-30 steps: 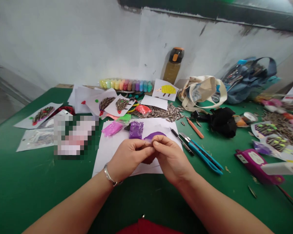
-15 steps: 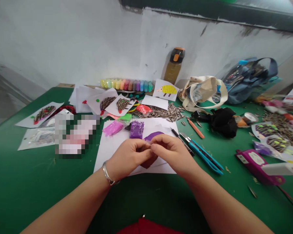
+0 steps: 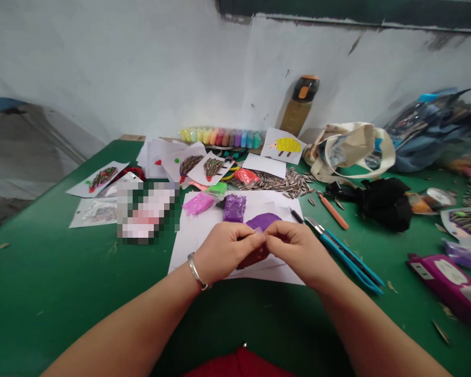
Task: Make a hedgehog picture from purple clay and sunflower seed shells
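Observation:
My left hand (image 3: pixel 228 248), with a silver bangle at the wrist, pinches the clear plastic edge of a packet of brown clay (image 3: pixel 256 256). My right hand (image 3: pixel 294 251) pinches the same edge, its fingertips meeting those of the left. The packet hangs below the fingers, partly hidden by them. Behind the hands a flat purple clay shape (image 3: pixel 265 220) lies on white paper (image 3: pixel 184 246). Beyond it on the paper are a purple clay packet (image 3: pixel 234 208) and a pink clay packet (image 3: pixel 198 203).
Right of the paper lie a craft knife (image 3: pixel 317 226), blue tweezers (image 3: pixel 357 267) and an orange pen-like tool (image 3: pixel 333 210). Sunflower seeds (image 3: pixel 286 183), a row of coloured clays (image 3: pixel 220 137) and a bottle (image 3: pixel 298 107) stand farther back. Seed hedgehog pictures (image 3: pixel 102 178) lie left.
The view has swung left, so everything sits farther right in the picture. Both hands stay together on the packet, and more clear plastic shows between the fingertips.

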Demonstrator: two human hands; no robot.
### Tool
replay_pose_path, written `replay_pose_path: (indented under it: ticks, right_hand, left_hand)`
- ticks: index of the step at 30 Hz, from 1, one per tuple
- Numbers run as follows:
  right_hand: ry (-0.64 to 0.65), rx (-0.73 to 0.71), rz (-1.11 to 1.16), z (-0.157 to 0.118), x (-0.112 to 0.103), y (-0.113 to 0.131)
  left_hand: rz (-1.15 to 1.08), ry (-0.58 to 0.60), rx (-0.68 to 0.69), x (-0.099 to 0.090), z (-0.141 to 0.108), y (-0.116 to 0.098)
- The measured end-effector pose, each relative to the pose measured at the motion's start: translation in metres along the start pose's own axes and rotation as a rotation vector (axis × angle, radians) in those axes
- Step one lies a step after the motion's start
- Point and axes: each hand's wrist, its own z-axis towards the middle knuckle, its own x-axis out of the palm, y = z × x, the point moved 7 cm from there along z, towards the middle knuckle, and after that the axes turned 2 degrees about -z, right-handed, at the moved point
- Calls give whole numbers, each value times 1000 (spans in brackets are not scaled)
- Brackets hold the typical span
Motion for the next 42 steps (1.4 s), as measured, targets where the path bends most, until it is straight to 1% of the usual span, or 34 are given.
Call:
replay_pose_path:
  ticks: [3, 7, 11, 13, 15, 16, 17, 18, 21, 23, 25, 28, 30, 32, 37, 42]
  right_hand:
    - [-2, 24, 64, 3, 3, -4]
    - [25, 104, 134, 5, 8, -13]
    - [29, 138, 135, 6, 11, -20]
    - [-1, 133, 77, 7, 9, -22]
    - [-26, 146, 48, 9, 7, -25]
    - [-22, 157, 68, 9, 7, -27]
    - [-8, 167, 116, 9, 8, -28]
    - [12, 175, 191, 9, 9, -28]
    - [45, 182, 463, 8, 10, -25]
    - [49, 201, 616, 8, 9, -24]
    - [54, 228, 717, 9, 7, -25]
    - [66, 272, 821, 9, 6, -28]
    - [79, 289, 869, 9, 5, -28]
    - [93, 291, 892, 9, 4, -27]
    - [105, 277, 914, 7, 1, -21]
    - [91, 225, 859, 7, -3, -17]
  left_hand:
    - [32, -46, 14, -2, -1, -1]
    - [97, -77, 48, -4, 0, -2]
    - [175, -103, 74, -8, 2, -3]
    - [138, -138, 75, -17, 2, -4]
    - [33, -231, 79, -33, 0, -7]
    - [-23, -313, 80, -44, -2, -9]
    - [-57, -368, 76, -53, -4, -10]
    - [-79, -395, 74, -58, -5, -10]
    - [-90, -290, 33, -55, -1, -8]
    - [-79, -257, 15, -53, 3, -3]
    - [-46, -284, 18, -55, 7, 1]
    - [123, -346, 66, -62, 10, 4]
    - [229, -383, 91, -68, 11, 4]
    - [274, -403, 95, -73, 12, 6]
    - [309, -460, 62, -81, 13, 10]
    - [287, -449, 84, -80, 13, 7]
